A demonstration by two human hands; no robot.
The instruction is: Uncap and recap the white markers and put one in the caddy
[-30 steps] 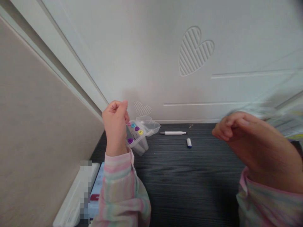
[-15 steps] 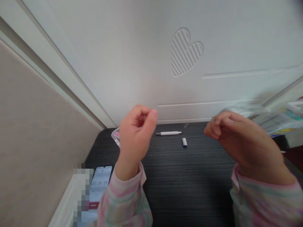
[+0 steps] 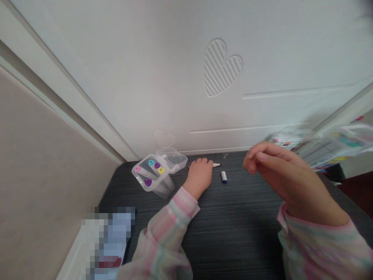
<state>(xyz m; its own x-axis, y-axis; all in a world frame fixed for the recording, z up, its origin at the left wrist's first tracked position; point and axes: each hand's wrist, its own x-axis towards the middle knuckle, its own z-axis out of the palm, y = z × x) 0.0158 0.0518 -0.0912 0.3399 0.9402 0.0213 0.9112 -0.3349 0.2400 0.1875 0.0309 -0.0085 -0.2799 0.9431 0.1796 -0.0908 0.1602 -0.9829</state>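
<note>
My left hand point(image 3: 200, 175) reaches down onto the black table, its fingers closed over a white marker point(image 3: 216, 165). Most of the marker is hidden beneath the hand; one white end sticks out to the right. Just right of that lies a small white cap with a dark blue end point(image 3: 223, 177). To the left of my hand stands a clear plastic case point(image 3: 163, 186) with its lid open, holding several markers with pink, purple, blue and yellow ends. My right hand point(image 3: 271, 167) is raised above the table at the right, fingers curled against the thumb; whatever they may hold is hidden.
A white panel with an embossed heart point(image 3: 220, 70) rises behind the black table point(image 3: 233, 233). A phone point(image 3: 116, 237), partly pixelated, lies at the front left. Clear packaging with colourful contents point(image 3: 329, 151) stands at the right, behind my right hand. A beige wall point(image 3: 43, 155) borders the left.
My left hand has moved down and right, from in front of the marker case onto the white marker, so the case now shows fully. My right hand stays raised, nearly in place.
</note>
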